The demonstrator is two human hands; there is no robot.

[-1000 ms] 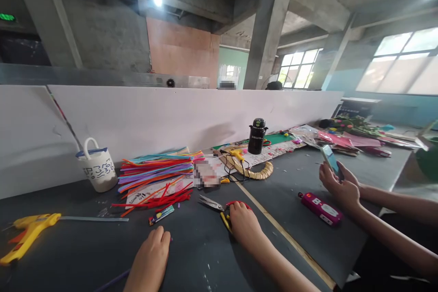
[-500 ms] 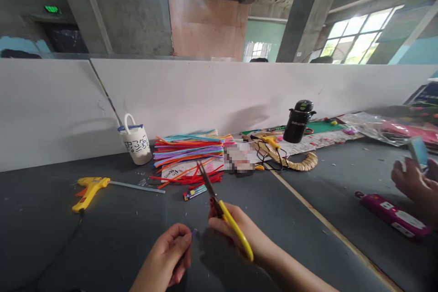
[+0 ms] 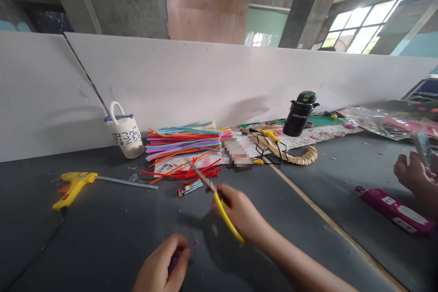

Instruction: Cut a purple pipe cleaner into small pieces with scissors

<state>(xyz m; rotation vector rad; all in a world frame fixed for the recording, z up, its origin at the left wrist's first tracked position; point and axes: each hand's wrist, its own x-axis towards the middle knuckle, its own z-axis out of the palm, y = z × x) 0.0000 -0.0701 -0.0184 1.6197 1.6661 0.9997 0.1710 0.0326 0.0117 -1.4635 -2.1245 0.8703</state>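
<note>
Our left hand has its fingers closed on a purple strip; our right hand grips yellow-handled scissors ahead, beyond it. We should steady the strip, keeping fingers clear of the blades.

Yellow-handled scissors are held above the bench, blurred blades pointed forward and leftward; a thin purple strip is gripped by the left fingers.
</note>
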